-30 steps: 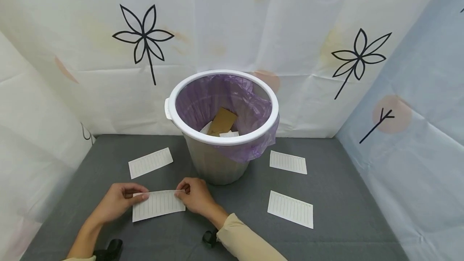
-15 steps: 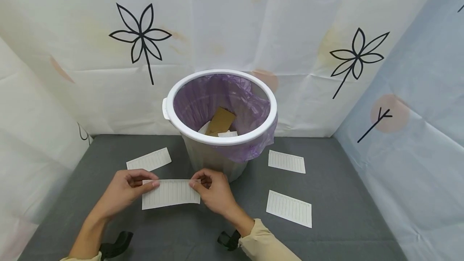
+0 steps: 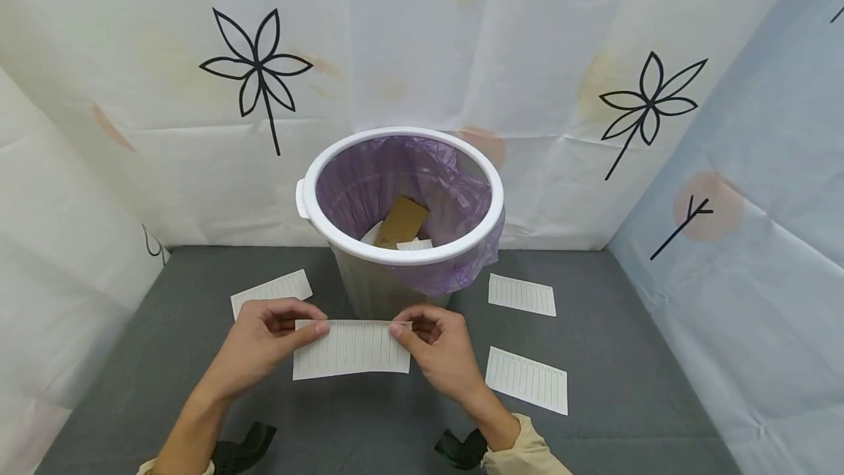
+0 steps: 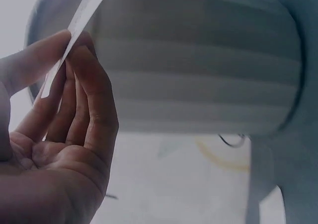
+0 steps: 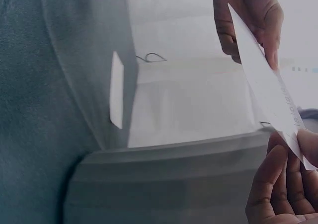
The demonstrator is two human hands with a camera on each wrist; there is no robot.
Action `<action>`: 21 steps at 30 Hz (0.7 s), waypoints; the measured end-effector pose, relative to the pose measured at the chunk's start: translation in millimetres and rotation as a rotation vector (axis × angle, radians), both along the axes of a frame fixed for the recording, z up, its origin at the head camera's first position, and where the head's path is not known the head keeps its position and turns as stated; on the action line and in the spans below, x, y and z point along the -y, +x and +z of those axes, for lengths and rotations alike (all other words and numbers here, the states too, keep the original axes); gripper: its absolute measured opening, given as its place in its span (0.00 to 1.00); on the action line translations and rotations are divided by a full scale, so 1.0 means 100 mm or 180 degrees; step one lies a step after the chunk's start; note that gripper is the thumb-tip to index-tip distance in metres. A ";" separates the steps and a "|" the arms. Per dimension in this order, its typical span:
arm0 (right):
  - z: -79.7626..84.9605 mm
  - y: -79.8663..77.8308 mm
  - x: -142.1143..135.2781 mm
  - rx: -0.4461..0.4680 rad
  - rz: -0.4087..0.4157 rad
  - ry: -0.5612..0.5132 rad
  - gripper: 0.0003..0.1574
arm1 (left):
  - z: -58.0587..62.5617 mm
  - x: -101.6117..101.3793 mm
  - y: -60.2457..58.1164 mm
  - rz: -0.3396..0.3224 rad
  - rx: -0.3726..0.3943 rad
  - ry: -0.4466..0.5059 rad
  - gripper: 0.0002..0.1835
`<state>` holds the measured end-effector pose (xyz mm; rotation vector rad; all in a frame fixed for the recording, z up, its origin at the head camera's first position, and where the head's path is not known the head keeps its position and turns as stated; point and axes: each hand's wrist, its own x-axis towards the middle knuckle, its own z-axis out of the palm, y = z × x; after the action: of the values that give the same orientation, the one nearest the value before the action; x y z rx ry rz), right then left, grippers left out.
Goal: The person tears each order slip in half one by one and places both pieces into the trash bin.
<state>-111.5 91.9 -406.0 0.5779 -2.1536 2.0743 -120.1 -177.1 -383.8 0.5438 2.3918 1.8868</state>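
A white ruled slip of paper (image 3: 352, 349) is stretched between the two hands, raised over the grey table in front of the bin. My left hand (image 3: 267, 339) pinches its left end between thumb and fingers. At the opposite end, my right hand (image 3: 438, 347) pinches the upper corner the same way. The left wrist view shows the paper (image 4: 82, 23) edge-on between thumb and forefinger. In the right wrist view the sheet (image 5: 263, 85) slants across, with both hands at its ends.
Behind the hands stands a white-rimmed bin (image 3: 310, 174) with a purple liner, holding brown card (image 3: 402, 220) and white scraps. More ruled slips lie on the table (image 3: 626, 380): one at left (image 3: 277, 288), two at right (image 3: 522, 295) (image 3: 526, 380). Patterned cloth walls surround the table.
Both hands have lifted the paper slip off the table and carried it to the right, to a spot before the bin. The other slips and the bin stay put.
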 end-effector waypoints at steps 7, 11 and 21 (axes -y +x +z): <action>0.14 0.11 -0.20 -0.0162 -0.0017 -0.0159 0.03 | 0.17 -0.20 0.05 -0.0129 0.0047 0.0134 0.04; 0.26 0.15 -0.30 -0.0286 -0.0035 -0.0174 0.04 | 0.25 -0.30 0.08 -0.0163 0.0037 0.0206 0.03; 0.57 0.13 -0.50 -0.0535 -0.0094 -0.0218 0.05 | 0.51 -0.54 0.08 -0.0074 -0.0152 0.0408 0.03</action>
<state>-98.2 142.0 -348.6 0.6817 -1.9795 1.9975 -111.8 -122.8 -333.1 0.6288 2.2930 2.0508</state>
